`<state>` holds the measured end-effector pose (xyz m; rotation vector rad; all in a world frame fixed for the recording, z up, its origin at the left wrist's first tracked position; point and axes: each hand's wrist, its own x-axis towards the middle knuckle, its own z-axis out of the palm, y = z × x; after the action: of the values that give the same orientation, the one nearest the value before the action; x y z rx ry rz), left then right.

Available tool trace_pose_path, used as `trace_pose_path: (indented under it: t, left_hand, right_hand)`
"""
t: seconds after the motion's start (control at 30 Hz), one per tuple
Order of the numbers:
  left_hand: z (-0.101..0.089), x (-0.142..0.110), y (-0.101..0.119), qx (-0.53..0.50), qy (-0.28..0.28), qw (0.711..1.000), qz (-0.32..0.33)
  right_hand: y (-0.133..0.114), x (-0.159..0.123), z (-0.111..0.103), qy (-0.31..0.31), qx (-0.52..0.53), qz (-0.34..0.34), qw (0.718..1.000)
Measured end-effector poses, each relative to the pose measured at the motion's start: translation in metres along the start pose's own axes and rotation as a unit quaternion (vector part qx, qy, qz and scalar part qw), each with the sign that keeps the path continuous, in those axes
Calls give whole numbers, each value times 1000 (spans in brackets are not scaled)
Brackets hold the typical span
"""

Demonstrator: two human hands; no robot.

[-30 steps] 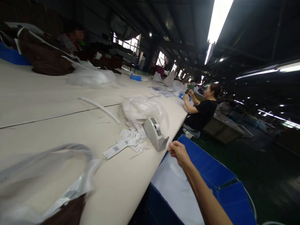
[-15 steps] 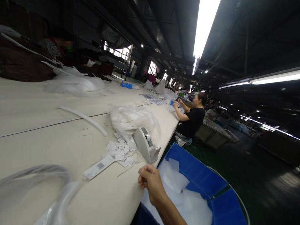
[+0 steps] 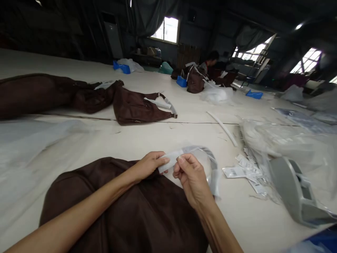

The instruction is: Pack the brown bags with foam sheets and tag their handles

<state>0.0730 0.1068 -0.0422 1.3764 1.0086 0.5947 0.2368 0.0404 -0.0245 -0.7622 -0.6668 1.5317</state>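
Note:
A dark brown bag [image 3: 131, 211] lies in front of me, and its strap [image 3: 207, 154] curves away on the far right side, wrapped in whitish foam sheet. My left hand [image 3: 154, 162] is closed on the foam-wrapped strap end, thumb on top. Right beside it, my right hand [image 3: 191, 172] is closed in a pinch at the wrap [image 3: 172, 158]; whatever is between its fingertips is too small to make out. To the right stands a grey tape dispenser [image 3: 289, 189], with several white barcode tags [image 3: 247, 172] next to it.
Other brown bags [image 3: 139, 105] lie further back on the table [image 3: 189, 133]. A white foam strip [image 3: 222, 128] and clear plastic bags [image 3: 284, 140] are to the right. Foam sheets [image 3: 34, 147] lie left. A blue bin [image 3: 326, 239] is at lower right. A person [image 3: 210, 61] sits across.
My view has swung left from the tape dispenser to the brown bag. My right hand has moved from beside the dispenser to the strap, and my left hand has come into view holding it.

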Motion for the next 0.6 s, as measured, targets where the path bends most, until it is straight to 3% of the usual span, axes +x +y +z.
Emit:
trace_pose_path:
  t: [0.2,0.37,0.6]
  left_hand:
    - [2,0,-3,-8,-20,999,32]
    - [1,-1,-2,-3,-19,999,27]
    - [0,-5,-1,-8,-18,1000,8]
  right_hand:
    - [39,4,-12,65,-63,37,995]
    - [46,9,-15,115,-94,53,987]
    - [50,15,-15,115,-83,49,989]
